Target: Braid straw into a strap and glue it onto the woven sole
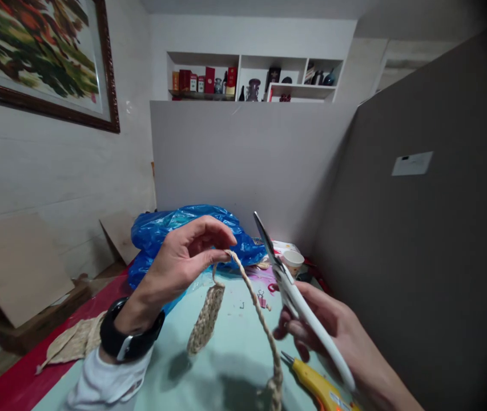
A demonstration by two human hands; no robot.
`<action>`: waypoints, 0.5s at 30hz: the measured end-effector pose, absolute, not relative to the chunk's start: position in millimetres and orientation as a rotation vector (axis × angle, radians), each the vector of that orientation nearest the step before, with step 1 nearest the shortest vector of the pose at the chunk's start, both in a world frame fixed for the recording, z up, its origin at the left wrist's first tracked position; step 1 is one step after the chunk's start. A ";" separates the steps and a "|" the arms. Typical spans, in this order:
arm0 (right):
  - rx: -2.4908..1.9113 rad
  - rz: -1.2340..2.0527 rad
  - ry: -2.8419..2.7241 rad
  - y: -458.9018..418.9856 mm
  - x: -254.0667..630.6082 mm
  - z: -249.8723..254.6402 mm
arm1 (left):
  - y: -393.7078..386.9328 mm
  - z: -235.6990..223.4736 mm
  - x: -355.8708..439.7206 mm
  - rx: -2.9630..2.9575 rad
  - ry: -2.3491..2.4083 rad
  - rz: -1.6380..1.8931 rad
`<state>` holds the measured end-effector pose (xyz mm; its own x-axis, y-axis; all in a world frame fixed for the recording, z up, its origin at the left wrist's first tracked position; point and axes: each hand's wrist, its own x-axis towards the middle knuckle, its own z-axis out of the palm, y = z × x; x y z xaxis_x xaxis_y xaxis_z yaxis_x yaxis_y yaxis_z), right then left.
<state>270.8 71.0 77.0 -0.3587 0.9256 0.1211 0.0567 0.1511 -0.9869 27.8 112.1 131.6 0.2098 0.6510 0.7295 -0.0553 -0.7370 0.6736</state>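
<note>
My left hand [185,257] is raised above the table, its fingers pinched on a braided straw rope [260,311]. One end of the rope hangs down to a small oval woven piece [206,318]; the other runs down toward me. My left wrist carries a black watch [129,339]. My right hand [333,337] grips white-handled scissors [298,302], blades closed and pointing up, just right of the rope. Under my right hand a yellow glue gun [318,385] lies on the table.
The table has a pale green mat [226,365] over a red cover [24,379]. A blue plastic bag [183,228] sits at the back, a paper cup [293,261] and small bits beside it. Grey partitions [418,228] close in the back and right. Dried leaves [72,341] lie at left.
</note>
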 end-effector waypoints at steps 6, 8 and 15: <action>-0.795 1.570 -1.275 68.2 255.3 77.1 | 110.1 130.3 26.5 2.010 0.700 1.508; -0.705 1.609 -1.180 63.7 255.6 78.3 | 110.3 130.5 26.3 2.024 0.706 1.497; -0.669 1.486 -0.935 48.6 256.9 93.4 | 114.1 130.3 25.7 2.056 0.838 1.418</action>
